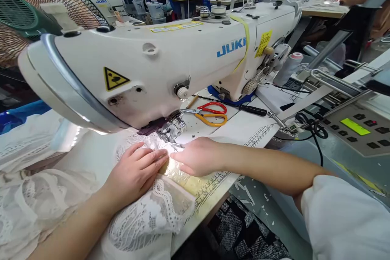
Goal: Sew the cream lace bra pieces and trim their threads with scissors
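Observation:
White lace fabric [143, 215] lies on the sewing table and runs under the presser foot [170, 134] of a white JUKI sewing machine [170, 57]. My left hand [135, 170] rests flat on the lace, fingers stretched toward the needle area. My right hand [198, 156] lies on the fabric just right of the foot, fingers together and pressed down against the cloth. The two hands' fingertips nearly meet in front of the presser foot under the machine's bright light.
Red- and yellow-handled scissors [211, 114] and a black-handled tool [251, 109] lie behind my hands. A control panel [356, 128] sits at right, a fan [27, 12] at upper left. A ruler strip [213, 185] edges the table. Other people work at the back.

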Demonstrator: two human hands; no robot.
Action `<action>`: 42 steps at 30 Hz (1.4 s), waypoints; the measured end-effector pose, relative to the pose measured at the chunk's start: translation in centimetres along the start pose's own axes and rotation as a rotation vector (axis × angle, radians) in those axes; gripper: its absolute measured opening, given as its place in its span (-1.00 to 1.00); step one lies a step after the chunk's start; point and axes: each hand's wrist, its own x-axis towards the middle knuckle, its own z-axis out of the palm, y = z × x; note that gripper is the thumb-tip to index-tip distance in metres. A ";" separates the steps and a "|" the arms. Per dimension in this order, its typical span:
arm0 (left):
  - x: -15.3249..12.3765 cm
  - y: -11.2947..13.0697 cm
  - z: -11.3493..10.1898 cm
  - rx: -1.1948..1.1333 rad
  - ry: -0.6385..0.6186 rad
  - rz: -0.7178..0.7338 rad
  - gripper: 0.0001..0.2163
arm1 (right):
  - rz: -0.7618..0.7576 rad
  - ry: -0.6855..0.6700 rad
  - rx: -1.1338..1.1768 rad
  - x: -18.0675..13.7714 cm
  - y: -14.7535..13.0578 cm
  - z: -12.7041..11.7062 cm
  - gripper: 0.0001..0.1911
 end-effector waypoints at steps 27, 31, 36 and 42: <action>-1.0 -5.2 -0.7 0.224 -0.095 -0.141 -0.63 | 0.079 0.000 -0.020 0.2 -1.1 0.9 -0.41; 0.2 -2.5 -3.2 0.087 0.068 -0.132 -0.76 | 0.060 0.117 0.040 -1.1 -0.7 1.7 -0.69; 1.8 0.6 -3.2 -0.167 -0.275 -0.191 -0.78 | 0.046 0.294 0.196 -3.1 -1.3 3.8 -0.71; 2.2 -0.2 -3.0 -0.590 -0.140 -0.602 -0.78 | 0.011 0.487 0.470 -4.3 -3.7 6.5 -0.35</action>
